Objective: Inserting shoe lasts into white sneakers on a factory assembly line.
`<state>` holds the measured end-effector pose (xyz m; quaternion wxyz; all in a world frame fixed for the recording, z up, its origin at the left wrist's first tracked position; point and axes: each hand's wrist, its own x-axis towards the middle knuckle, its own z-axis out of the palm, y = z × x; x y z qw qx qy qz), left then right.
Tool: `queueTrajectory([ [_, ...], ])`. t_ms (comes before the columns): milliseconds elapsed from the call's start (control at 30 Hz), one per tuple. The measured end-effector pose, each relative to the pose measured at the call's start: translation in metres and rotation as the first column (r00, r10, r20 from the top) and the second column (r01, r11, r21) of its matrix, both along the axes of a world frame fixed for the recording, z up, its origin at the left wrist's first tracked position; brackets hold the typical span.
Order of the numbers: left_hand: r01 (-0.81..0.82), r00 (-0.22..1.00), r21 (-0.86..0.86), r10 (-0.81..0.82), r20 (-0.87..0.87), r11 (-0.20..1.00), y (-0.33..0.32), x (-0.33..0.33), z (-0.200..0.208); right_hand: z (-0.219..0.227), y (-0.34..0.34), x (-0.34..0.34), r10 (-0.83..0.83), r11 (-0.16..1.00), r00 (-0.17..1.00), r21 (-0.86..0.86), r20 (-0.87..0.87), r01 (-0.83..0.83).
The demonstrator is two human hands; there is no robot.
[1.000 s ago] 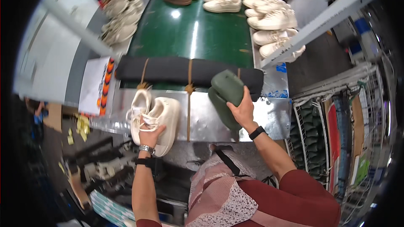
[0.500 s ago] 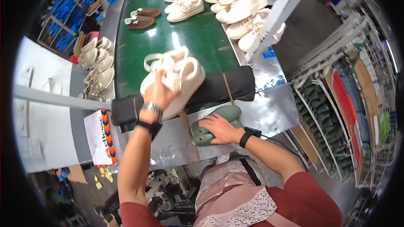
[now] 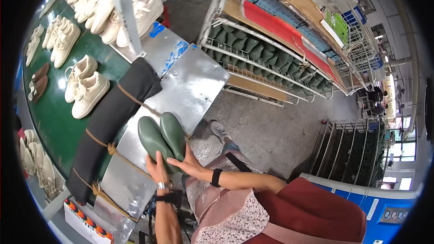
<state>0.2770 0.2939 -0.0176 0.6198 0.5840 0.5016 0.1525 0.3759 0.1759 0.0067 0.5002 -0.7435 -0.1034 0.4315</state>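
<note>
A pair of green shoe lasts (image 3: 155,136) lies side by side over the metal table edge in front of me. My left hand (image 3: 158,170) grips the near end of the left one, its thumb along the top. My right hand (image 3: 188,162) closes round the near end of the right one, fingers partly hidden beneath it. Beyond the black padded roll, a pair of cream sneakers (image 3: 88,89) stands on the green conveyor belt (image 3: 54,119), apart from both hands.
The black roll (image 3: 101,124), tied with cord, crosses the belt's end. A white post (image 3: 125,16) rises beside several cream shoes (image 3: 97,7). At the right, a wire rack (image 3: 271,74) holds more green lasts. A blue machine (image 3: 389,214) stands at my right side.
The view has swung to the right. My left hand has let go of the cream sneakers, now on the belt, and has joined my right hand at the green shoe lasts.
</note>
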Motion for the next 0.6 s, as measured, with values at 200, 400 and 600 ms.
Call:
queueTrajectory([
  [200,-0.011,0.911,-0.308,0.136,0.389,0.951,-0.145,0.073,0.045,0.044,-0.13,0.113,-0.053,0.992,0.844,0.066,-0.534,0.104],
  [400,0.312,0.895,-0.32,-0.164,0.415,0.895,-0.245,0.207,-0.044,-0.053,-0.266,0.26,-0.324,0.945,0.789,-0.146,-0.522,0.292],
  [600,0.641,0.755,-0.057,-0.642,-0.136,0.766,-0.259,0.408,-0.17,-0.245,-0.312,0.444,-0.48,0.873,0.86,-0.194,-0.171,0.448],
])
